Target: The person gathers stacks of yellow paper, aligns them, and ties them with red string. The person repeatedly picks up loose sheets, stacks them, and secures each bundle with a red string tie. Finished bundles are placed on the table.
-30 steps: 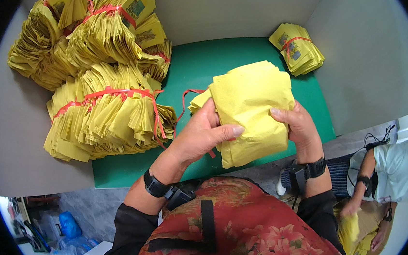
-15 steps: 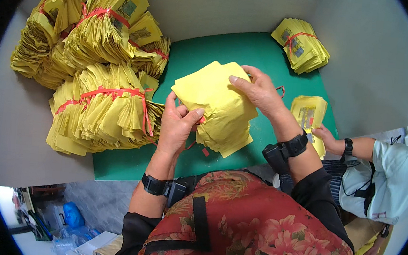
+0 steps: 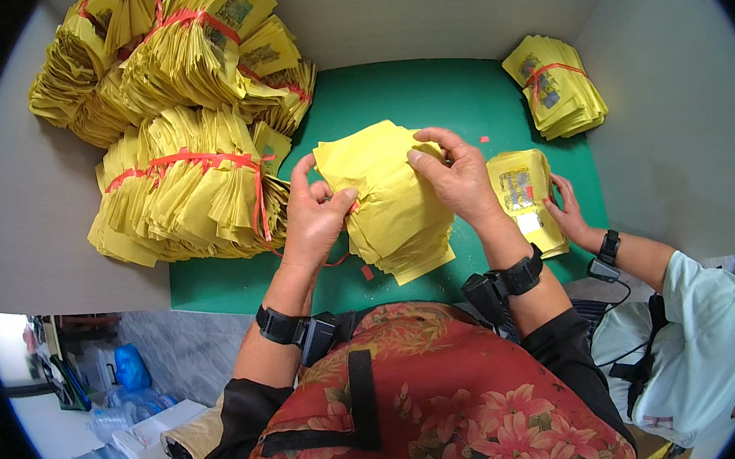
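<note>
A thick stack of yellow paper sheets [image 3: 400, 210] is held over the green table top between my two hands. My left hand [image 3: 315, 212] grips its left edge, thumb on top near a bit of red strip that shows at the crease. On the upper right edge, my right hand [image 3: 460, 172] pinches the sheets between thumb and fingers. The top sheet is plain and creased, and the edges below it are uneven. A thin red strip [image 3: 337, 262] trails on the table by my left wrist.
Large bundles of yellow paper [image 3: 192, 184] tied with red strips are heaped at the left. Another tied bundle [image 3: 559, 89] lies at the far right. Close by, a co-worker's hand [image 3: 572, 214] touches a printed yellow stack [image 3: 519, 190]. Red scraps [image 3: 367, 273] dot the green table [image 3: 380, 82].
The co-worker's hand and printed stack have come left and farther up the table, nearer my right hand. My right hand has shifted slightly down along the held sheets. A red scrap now shows beyond it.
</note>
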`<state>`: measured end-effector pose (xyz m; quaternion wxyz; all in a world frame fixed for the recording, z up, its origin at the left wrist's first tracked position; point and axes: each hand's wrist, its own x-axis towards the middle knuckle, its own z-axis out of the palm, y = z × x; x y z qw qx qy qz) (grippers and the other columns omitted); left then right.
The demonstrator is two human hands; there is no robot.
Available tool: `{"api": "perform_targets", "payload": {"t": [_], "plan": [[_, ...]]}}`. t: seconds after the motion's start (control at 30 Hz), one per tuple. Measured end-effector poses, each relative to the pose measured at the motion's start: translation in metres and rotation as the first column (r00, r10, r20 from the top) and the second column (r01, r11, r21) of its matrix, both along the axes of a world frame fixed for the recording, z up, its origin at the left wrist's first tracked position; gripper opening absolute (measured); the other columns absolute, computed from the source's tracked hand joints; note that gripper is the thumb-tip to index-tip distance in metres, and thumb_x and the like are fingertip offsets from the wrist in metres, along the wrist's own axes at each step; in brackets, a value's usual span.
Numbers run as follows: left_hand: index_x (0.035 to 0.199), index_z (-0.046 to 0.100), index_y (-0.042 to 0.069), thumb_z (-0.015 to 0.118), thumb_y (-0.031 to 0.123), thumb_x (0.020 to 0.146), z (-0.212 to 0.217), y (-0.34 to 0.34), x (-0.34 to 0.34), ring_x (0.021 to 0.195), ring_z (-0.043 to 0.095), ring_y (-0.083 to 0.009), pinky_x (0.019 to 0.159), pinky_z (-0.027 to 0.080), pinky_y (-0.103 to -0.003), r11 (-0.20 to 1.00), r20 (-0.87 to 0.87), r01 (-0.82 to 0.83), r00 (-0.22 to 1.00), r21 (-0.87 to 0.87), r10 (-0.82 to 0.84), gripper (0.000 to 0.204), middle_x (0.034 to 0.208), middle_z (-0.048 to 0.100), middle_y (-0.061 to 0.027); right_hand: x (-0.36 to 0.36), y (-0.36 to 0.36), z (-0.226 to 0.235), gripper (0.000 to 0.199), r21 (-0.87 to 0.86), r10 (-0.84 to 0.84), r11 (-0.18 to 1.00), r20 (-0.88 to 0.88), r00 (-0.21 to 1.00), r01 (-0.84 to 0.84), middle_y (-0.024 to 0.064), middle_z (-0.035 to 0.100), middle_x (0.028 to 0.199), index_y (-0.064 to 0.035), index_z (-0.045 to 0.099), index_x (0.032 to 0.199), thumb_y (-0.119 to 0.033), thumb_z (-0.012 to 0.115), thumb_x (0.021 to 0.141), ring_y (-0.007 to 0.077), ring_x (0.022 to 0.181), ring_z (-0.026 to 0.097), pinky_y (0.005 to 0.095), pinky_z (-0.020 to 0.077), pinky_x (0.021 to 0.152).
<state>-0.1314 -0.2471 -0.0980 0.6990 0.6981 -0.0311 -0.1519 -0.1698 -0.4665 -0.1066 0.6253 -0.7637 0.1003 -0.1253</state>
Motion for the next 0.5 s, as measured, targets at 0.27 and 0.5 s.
{"api": "perform_targets", "payload": {"t": [0.27, 0.5], "plan": [[0.143, 0.035, 0.0, 0.069, 0.002, 0.09, -0.005, -0.006, 0.012, 0.062, 0.058, -0.0089, 0.058, 0.048, -0.025, 0.984, 0.165, 0.004, 0.986, 0.178, -0.034, 0.064, 0.071, 0.058, -0.0033, 0.007, 0.001, -0.011, 0.025, -0.242, -0.097, 0.963, 0.107, 0.99, 0.12, 0.0146, 0.069, 0.105, -0.0045, 0.074, 0.103, -0.026, 0.074, 0.089, 0.0273, 0.094, 0.066, 0.0366, 0.0533, 0.084], [0.134, 0.052, 0.004, 0.076, 0.011, 0.084, 0.007, -0.002, 0.016, 0.09, 0.065, -0.0236, 0.079, 0.053, -0.038, 0.721, 0.334, -0.101, 0.923, 0.686, -0.189, 0.056, 0.107, 0.063, -0.015, 0.003, 0.014, -0.033, 0.021, -0.447, -0.104, 0.874, 0.215, 0.971, 0.192, 0.0173, 0.067, 0.091, -0.0039, 0.073, 0.099, -0.023, 0.064, 0.095, 0.0366, 0.089, 0.063, 0.0458, 0.0517, 0.077]]}}
